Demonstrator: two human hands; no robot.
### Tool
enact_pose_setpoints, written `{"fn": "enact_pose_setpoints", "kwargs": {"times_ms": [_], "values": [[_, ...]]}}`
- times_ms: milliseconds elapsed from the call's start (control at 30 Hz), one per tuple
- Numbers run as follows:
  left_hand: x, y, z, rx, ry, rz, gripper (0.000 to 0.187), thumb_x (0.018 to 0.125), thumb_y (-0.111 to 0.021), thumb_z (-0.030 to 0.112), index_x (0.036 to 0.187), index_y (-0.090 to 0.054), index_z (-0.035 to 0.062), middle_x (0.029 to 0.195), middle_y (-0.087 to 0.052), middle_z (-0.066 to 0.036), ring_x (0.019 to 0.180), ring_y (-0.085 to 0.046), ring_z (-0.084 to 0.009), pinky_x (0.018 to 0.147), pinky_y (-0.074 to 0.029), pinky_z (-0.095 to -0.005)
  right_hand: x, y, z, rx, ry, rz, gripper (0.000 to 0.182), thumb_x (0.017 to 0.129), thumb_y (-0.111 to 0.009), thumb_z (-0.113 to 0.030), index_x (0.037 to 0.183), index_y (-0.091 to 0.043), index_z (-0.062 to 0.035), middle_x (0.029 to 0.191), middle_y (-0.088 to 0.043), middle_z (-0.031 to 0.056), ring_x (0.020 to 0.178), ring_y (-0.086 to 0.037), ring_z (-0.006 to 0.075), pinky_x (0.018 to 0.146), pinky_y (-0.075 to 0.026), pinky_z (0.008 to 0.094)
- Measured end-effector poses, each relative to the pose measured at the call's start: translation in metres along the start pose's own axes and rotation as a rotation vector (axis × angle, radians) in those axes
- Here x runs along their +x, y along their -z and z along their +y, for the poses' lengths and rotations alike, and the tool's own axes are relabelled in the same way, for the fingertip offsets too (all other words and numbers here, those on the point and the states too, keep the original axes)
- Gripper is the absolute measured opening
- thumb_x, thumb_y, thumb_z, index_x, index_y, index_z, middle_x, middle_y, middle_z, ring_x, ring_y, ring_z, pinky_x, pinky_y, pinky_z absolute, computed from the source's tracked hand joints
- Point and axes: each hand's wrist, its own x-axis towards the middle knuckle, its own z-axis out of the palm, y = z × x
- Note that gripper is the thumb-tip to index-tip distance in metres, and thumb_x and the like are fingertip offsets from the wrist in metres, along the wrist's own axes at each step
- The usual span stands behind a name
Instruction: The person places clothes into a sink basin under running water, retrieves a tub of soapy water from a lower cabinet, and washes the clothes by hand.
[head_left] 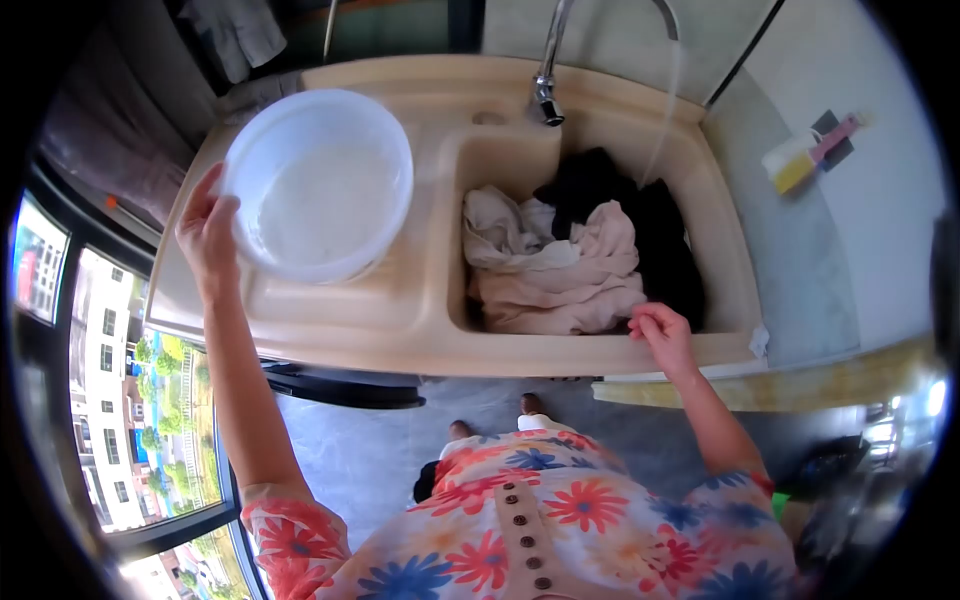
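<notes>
My left hand point(208, 235) grips the left rim of a white round plastic basin point(395, 215), fingers outside and thumb over the edge. The basin is tilted above the flat side of a beige sink unit point(420, 325); its inside looks wet or shiny. At the sink bowl's front edge, my right hand point(664, 338) has its fingers curled inward beside a pale pink garment point(560, 290). Whether those fingers pinch the cloth cannot be made out. Black clothing point(660, 250) and a whitish garment point(505, 235) lie with it in the bowl.
A chrome tap point(547, 90) stands behind the bowl, and a thin pale stream or tube point(664, 120) hangs down into it. On the right wall is a brush with a pink handle point(835, 140). Windows point(130, 380) line the left side; cloths hang at upper left.
</notes>
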Motion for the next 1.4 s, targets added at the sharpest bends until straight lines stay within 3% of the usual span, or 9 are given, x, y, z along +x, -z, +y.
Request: {"fn": "enact_pose_setpoints", "kwargs": {"times_ms": [267,400,533,633,800,1000,1100,1233,1400], "values": [[0.004,0.010,-0.028,0.167,0.222,0.111,0.038,0.069,-0.055,0.012,0.106,-0.062,0.0051,0.079,-0.062,-0.005,0.049,-0.042,-0.0055,0.037,-0.026,-0.0185,0.015,0.010,-0.008,0.048,-0.147,-0.057,0.016,0.087,-0.047,-0.005,0.098,-0.057,0.0006,0.079,-0.061,0.0060,0.063,-0.057,0.0100,0.056,-0.047,0.0214],[0.006,0.019,-0.037,0.208,0.269,0.045,0.044,0.077,-0.056,0.034,0.114,-0.058,0.0109,0.102,-0.060,-0.009,0.088,-0.055,-0.0214,0.061,-0.046,-0.0318,0.062,0.034,-0.007,0.287,-0.313,-0.033,0.020,0.088,-0.047,-0.012,0.104,-0.055,-0.0030,0.081,-0.061,0.0055,0.065,-0.059,0.0123,0.054,-0.047,0.0232],[0.001,0.023,-0.020,0.548,0.177,0.158,0.050,0.081,-0.053,0.049,0.118,-0.055,0.0159,0.110,-0.058,-0.007,0.096,-0.056,-0.0230,0.074,-0.048,-0.0356,0.160,0.065,0.010,0.408,-0.238,0.002,0.022,0.087,-0.050,-0.015,0.106,-0.052,-0.0048,0.084,-0.062,0.0056,0.068,-0.061,0.0139,0.055,-0.049,0.0256],[-0.022,0.005,0.024,0.668,-0.204,0.314,0.029,0.089,-0.051,0.029,0.112,-0.058,0.0132,0.110,-0.059,-0.007,0.094,-0.058,-0.0167,0.072,-0.050,-0.0275,0.237,0.081,0.020,0.515,-0.200,0.054,0.018,0.086,-0.050,-0.015,0.101,-0.053,-0.0053,0.082,-0.062,0.0067,0.068,-0.061,0.0155,0.056,-0.049,0.0284],[-0.091,-0.123,0.082,0.443,-0.440,-0.054,0.030,0.080,-0.053,-0.007,0.106,-0.059,0.0062,0.098,-0.060,-0.007,0.083,-0.058,-0.0140,0.065,-0.047,-0.0210,0.324,0.085,0.029,0.706,-0.268,0.056,0.010,0.085,-0.053,-0.015,0.089,-0.054,-0.0053,0.077,-0.061,0.0072,0.066,-0.060,0.0168,0.055,-0.049,0.0304],[-0.131,-0.308,0.041,-0.016,0.064,-0.668,0.016,0.078,-0.055,0.001,0.092,-0.064,0.0023,0.083,-0.058,-0.007,0.071,-0.055,-0.0118,0.060,-0.045,-0.0222,0.374,0.089,0.051,0.920,-0.237,-0.018,0.010,0.086,-0.051,-0.013,0.088,-0.053,-0.0042,0.072,-0.059,0.0090,0.063,-0.059,0.0194,0.053,-0.049,0.0310],[-0.131,-0.404,0.008,-0.276,0.576,-0.877,0.022,0.083,-0.055,0.015,0.101,-0.061,0.0042,0.080,-0.059,-0.002,0.070,-0.055,-0.0097,0.058,-0.044,-0.0225,0.375,0.095,0.054,1.016,-0.269,-0.030,0.012,0.086,-0.047,-0.011,0.094,-0.051,-0.0032,0.071,-0.056,0.0099,0.062,-0.056,0.0211,0.052,-0.048,0.0307],[-0.134,-0.512,-0.012,-0.262,0.764,-0.858,0.041,0.087,-0.048,0.035,0.115,-0.052,0.0050,0.096,-0.057,-0.009,0.087,-0.055,-0.0187,0.070,-0.047,-0.0316,0.367,0.101,0.035,1.038,-0.241,-0.133,0.015,0.087,-0.046,-0.014,0.098,-0.051,-0.0047,0.074,-0.056,0.0079,0.063,-0.055,0.0176,0.053,-0.047,0.0293],[-0.149,-0.592,-0.035,-0.667,1.093,-0.777,0.047,0.089,-0.041,0.046,0.108,-0.054,0.0049,0.085,-0.058,-0.008,0.070,-0.054,-0.0170,0.058,-0.045,-0.0307,0.361,0.104,0.019,1.089,-0.207,-0.230,0.018,0.088,-0.049,-0.019,0.100,-0.054,-0.0066,0.074,-0.056,0.0027,0.063,-0.054,0.0136,0.058,-0.047,0.0273]]}}
